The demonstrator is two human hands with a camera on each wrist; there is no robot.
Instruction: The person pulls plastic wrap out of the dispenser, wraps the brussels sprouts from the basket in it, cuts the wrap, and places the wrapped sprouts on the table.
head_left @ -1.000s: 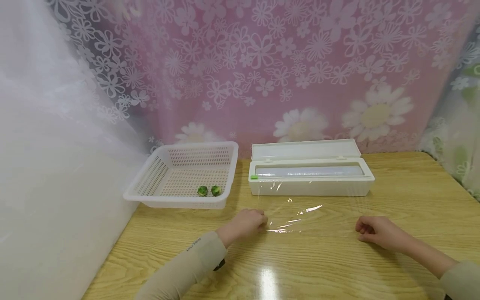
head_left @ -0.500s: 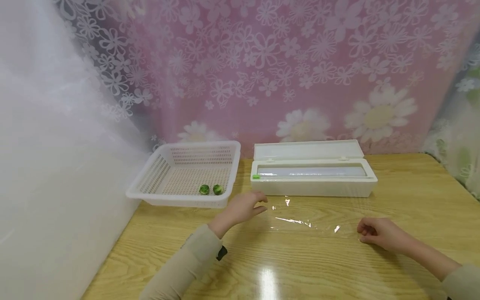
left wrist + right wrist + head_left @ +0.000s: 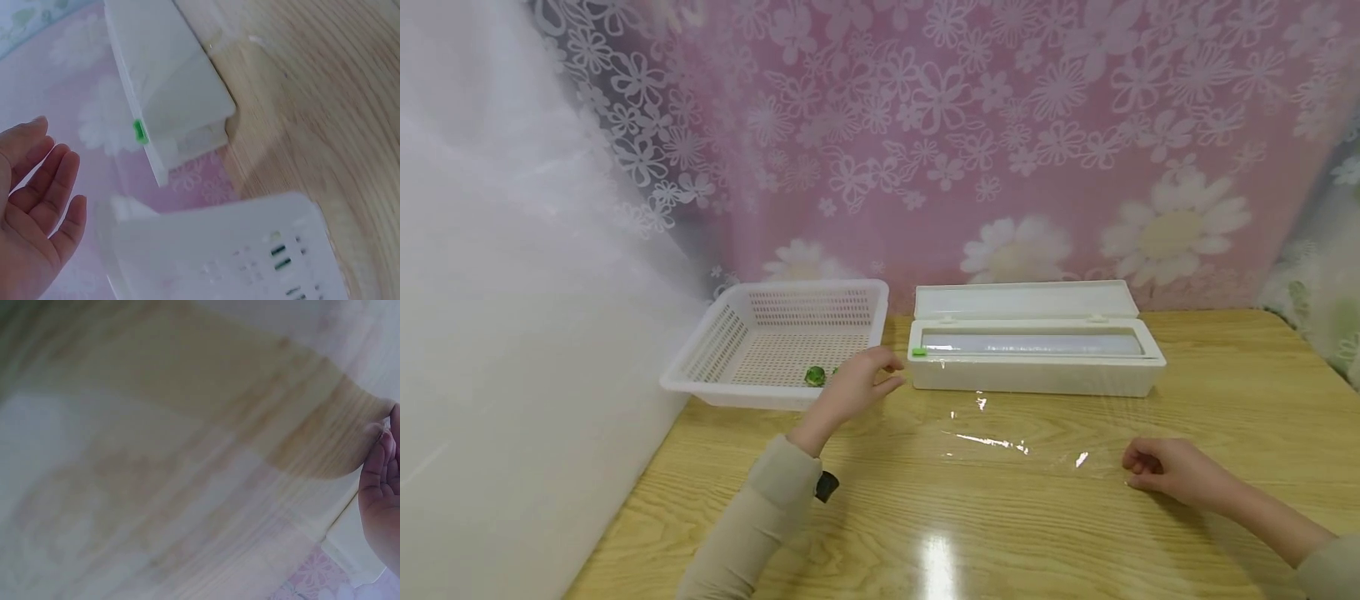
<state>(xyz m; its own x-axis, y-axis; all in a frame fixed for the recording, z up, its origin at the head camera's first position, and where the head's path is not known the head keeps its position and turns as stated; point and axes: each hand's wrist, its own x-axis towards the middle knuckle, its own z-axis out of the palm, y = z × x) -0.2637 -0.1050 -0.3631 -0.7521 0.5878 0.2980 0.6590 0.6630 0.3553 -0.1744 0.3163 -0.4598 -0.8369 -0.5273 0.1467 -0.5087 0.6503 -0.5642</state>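
Clear cling film (image 3: 1000, 446) stretches from a white dispenser box (image 3: 1037, 375) over the wooden table. My right hand (image 3: 1176, 473) pinches the film's near right corner; in the right wrist view the sheet fills much of the picture and gathers at the fingertips (image 3: 389, 434). Holding nothing, my left hand (image 3: 853, 385) hovers by the right front edge of a white plastic basket (image 3: 722, 393), fingers relaxed and apart. One green Brussels sprout (image 3: 815, 376) shows in the basket; a second is nearly covered by that hand. A roll (image 3: 1037, 343) lies inside the dispenser.
The dispenser's lid (image 3: 1026, 300) stands raised at the back, and a green slider (image 3: 919, 352) sits at its left end. A pink flowered curtain (image 3: 925, 167) hangs behind the wooden table (image 3: 1037, 533). White sheeting (image 3: 512, 333) borders the left side.
My left hand has let go of the film's left corner and moved up and left to the basket. The film now lies lower and looser. My right hand keeps its pinch.
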